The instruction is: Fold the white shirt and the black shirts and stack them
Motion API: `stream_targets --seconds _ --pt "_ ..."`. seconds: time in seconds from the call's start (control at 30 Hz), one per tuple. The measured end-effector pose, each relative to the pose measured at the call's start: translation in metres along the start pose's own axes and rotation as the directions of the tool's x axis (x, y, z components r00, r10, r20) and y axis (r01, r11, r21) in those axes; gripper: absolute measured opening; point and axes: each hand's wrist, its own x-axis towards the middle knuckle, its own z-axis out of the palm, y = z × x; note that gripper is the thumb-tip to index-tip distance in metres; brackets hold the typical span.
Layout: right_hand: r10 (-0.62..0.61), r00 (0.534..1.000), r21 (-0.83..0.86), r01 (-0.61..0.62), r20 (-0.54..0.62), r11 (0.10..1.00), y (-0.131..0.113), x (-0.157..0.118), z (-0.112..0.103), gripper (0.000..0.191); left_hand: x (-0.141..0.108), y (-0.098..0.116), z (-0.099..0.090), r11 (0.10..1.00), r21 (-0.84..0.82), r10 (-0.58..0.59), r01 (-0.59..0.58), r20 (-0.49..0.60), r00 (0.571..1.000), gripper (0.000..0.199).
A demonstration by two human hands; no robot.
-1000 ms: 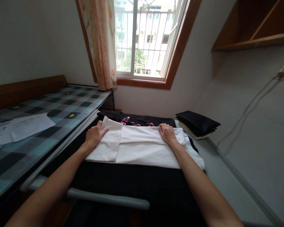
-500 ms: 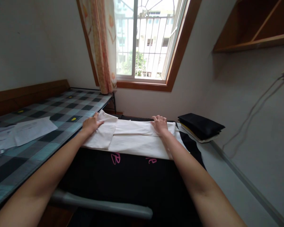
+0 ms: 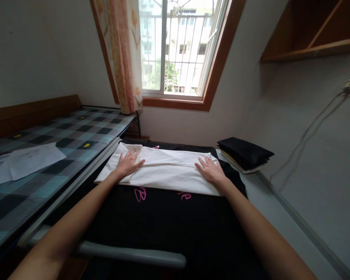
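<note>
A white garment (image 3: 169,177), folded into a long strip, lies across a black cloth (image 3: 163,221) with pink lettering. My left hand (image 3: 128,163) rests flat with fingers spread on the folded-over left end of the white garment. Over at the right end, my right hand (image 3: 211,171) also presses down on the white fabric, its fingers spread. Neither hand grips anything. Part of the garment's right end is hidden beneath my right hand and wrist.
A stack of folded dark clothes (image 3: 245,153) sits on the white surface (image 3: 268,202) to the right. Left is a bed with a checked mattress (image 3: 64,132) bearing papers (image 3: 35,159). A grey bar (image 3: 134,252) crosses near the front. A window (image 3: 175,50) is behind.
My left hand has let go of the garment's left edge and moved right, flattening on the fold. My right hand has slid right and slightly nearer me. The raised left flap now lies flatter.
</note>
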Motion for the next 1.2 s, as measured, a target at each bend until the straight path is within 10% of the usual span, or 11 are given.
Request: stream_targets --seconds 0.23,0.63,0.97,1.2 --pt "-0.012 0.997 0.027 0.014 -0.070 1.000 0.012 -0.009 0.008 0.066 -0.014 0.003 -0.006 0.992 -0.058 0.105 -0.112 -0.106 0.989 0.058" --pt "-0.036 0.988 0.011 0.038 -0.151 0.999 0.013 -0.012 0.014 0.059 -0.023 0.008 -0.008 0.971 -0.046 0.237 -0.236 0.012 0.971 0.055" --pt "-0.035 0.977 0.060 0.049 -0.210 0.997 0.015 -0.019 0.012 0.054 -0.027 0.011 -0.012 0.997 0.040 0.073 -0.065 -0.248 0.966 0.050" --pt "-0.032 0.977 0.088 0.051 -0.210 0.995 0.016 -0.016 0.015 0.054 -0.034 0.025 -0.026 0.997 0.080 0.027 -0.009 -0.224 0.974 0.033"
